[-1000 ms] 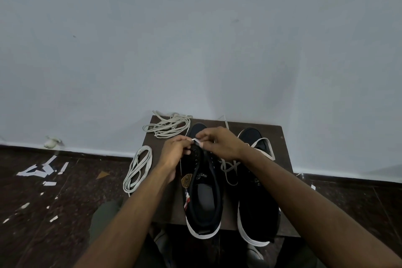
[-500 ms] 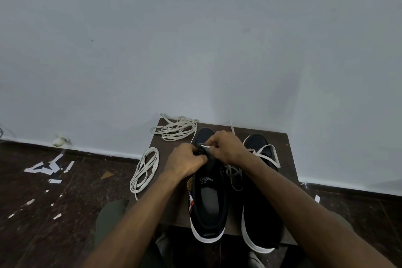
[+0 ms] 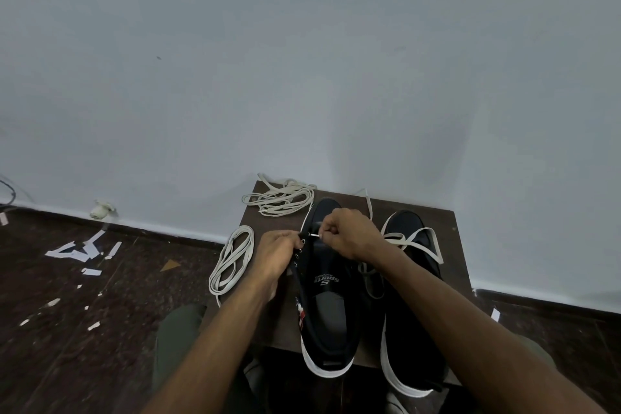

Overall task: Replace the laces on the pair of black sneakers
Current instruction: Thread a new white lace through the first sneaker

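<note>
Brown table (image 3: pixel 447 222): left sneaker (image 3: pixel 327 306) lengthwise, toe toward wall (image 3: pixel 302 60).

At centre frame the right hand (image 3: pixel 349 235) covers the left sneaker's (image 3: pixel 327 316) eyelets and the end of the lace (image 3: pixel 415 239). The left hand's (image 3: pixel 275 257) fingertips are hidden behind that sneaker's edge. The bottom edge cuts both forearms.

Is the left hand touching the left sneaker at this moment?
Touching. The head view shows the left hand gripping the eyelet edge of the left sneaker, fingers overlapping it with no gap.
</note>
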The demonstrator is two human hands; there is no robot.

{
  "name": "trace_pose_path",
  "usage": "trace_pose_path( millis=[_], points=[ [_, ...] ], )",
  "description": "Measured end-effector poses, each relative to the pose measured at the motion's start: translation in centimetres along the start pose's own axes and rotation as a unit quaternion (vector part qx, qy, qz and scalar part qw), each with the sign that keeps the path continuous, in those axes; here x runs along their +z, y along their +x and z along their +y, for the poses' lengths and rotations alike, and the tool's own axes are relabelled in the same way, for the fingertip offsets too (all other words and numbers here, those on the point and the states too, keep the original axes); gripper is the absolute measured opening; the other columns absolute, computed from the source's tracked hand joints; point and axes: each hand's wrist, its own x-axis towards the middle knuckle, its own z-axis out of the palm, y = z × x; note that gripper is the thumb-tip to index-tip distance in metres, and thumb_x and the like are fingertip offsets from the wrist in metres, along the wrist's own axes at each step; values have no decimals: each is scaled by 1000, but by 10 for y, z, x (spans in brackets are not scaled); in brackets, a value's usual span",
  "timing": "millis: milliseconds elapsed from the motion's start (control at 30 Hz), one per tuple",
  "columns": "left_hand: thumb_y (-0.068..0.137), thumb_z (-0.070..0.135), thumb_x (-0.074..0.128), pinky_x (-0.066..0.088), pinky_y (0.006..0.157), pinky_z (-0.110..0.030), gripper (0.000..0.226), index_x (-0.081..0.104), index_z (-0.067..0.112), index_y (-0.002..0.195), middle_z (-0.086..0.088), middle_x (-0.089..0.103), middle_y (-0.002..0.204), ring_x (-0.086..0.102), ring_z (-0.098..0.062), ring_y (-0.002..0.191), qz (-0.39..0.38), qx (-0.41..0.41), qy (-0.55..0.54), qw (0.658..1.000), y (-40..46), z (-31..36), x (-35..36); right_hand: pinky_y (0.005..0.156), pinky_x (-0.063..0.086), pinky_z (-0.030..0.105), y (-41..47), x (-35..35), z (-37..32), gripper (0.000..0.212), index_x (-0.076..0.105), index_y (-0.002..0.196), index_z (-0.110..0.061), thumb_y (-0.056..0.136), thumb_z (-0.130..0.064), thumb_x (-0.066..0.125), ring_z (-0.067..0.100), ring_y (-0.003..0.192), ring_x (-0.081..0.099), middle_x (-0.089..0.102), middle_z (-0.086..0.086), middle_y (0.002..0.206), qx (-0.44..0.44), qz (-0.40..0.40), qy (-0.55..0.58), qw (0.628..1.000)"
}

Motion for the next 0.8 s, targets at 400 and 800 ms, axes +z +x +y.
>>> trace_pose_path(
  millis=[400, 800],
  points=[
    [87, 12, 58, 35, 42, -20, 18, 70, -1, 86, -10, 57, 71, 50, -18, 61, -23, 11, 1, 1000, -3, 5, 2, 78, 48, 32, 3, 1, -2, 16, 70, 80, -21, 84, -15, 56, 21, 90, 63, 64, -4, 86, -1, -12, -1, 1000],
    [82, 11, 62, 42, 69, -30, 30, 61, 15, 53, -1, 61, 63, 56, -17, 66, 17, 97, 98, 990, 23, 26, 7, 76, 47, 35, -39, -10, 0, 31, 60, 97, -21, 79, -46, 62, 20, 93, 57, 54, -1, 102, -5, 48, -66, 997]
  ],
)
